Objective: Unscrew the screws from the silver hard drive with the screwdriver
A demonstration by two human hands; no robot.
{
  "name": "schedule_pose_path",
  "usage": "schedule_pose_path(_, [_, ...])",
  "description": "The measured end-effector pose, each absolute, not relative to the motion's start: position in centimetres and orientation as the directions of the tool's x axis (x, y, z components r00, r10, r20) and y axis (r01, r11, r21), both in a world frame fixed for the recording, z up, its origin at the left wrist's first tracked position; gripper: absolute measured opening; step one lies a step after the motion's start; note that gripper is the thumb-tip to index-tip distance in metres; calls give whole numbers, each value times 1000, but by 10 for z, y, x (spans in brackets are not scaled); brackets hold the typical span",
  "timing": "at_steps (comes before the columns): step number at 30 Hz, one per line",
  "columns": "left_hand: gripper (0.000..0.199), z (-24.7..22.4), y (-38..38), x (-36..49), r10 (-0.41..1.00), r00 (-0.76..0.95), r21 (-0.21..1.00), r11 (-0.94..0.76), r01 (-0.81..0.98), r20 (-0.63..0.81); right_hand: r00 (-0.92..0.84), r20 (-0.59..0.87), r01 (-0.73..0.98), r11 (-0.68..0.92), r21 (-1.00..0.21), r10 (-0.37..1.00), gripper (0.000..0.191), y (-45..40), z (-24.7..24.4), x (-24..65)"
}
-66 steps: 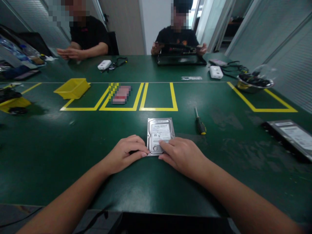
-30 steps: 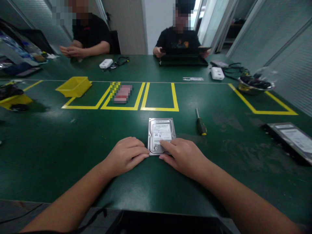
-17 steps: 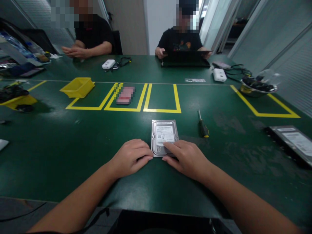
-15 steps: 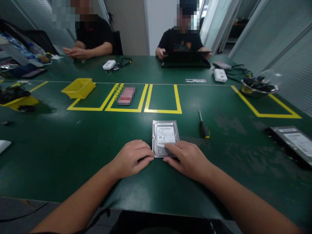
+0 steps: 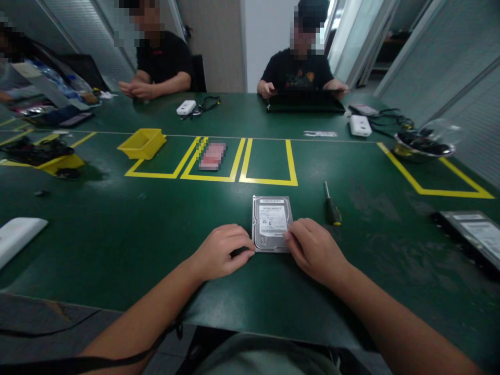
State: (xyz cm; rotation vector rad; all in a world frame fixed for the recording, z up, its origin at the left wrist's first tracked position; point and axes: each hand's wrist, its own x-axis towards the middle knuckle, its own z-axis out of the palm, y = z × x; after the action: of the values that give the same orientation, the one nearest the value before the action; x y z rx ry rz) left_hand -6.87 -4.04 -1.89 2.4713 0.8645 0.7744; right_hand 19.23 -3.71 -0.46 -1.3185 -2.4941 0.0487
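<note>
A silver hard drive [image 5: 272, 224] with a white label lies flat on the green table in front of me. My left hand [image 5: 228, 252] is at its lower left corner, fingers curled and thumb close beneath them. Along the lower right edge, my right hand [image 5: 314, 247] grips the drive between thumb and bent fingers. To the right of the drive lies a screwdriver [image 5: 332, 207] with a black and yellow handle, untouched. A second, partly black hard drive [image 5: 474, 234] is farther right.
Yellow tape outlines [image 5: 269, 182] mark the table beyond the drive. A yellow bin [image 5: 144, 145], a pinkish blurred object [image 5: 213, 156] and a metal bowl of dark parts [image 5: 424, 146] stand there. A white object [image 5: 19, 237] lies left. Two people sit across, one holding a dark panel [image 5: 307, 101].
My right hand has drawn back from the drive's label to its right edge. My left hand stays at the left corner. The whole view has shifted, showing more of the left side.
</note>
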Motion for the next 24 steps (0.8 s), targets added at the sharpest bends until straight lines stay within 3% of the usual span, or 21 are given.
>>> schedule_pose_path(5, [10, -18, -40, -67, 655, 653, 528, -733, 429, 379, -415, 243, 892, 444, -81, 877, 38, -25, 2, 207])
schedule_pose_path(11, [9, -19, -40, -67, 652, 658, 527, -735, 426, 377, -191, 230, 981, 182, 61, 954, 25, -13, 6, 235])
schedule_pose_path(16, [8, -20, -41, -68, 656, 655, 536, -730, 425, 375, -78, 191, 981, 41, 190, 979, 43, -13, 7, 250])
schedule_pose_path(24, [9, -21, -40, -69, 699, 629, 549, -691, 471, 340, 49, 56, 985, -57, 162, 997, 50, -12, 1, 252])
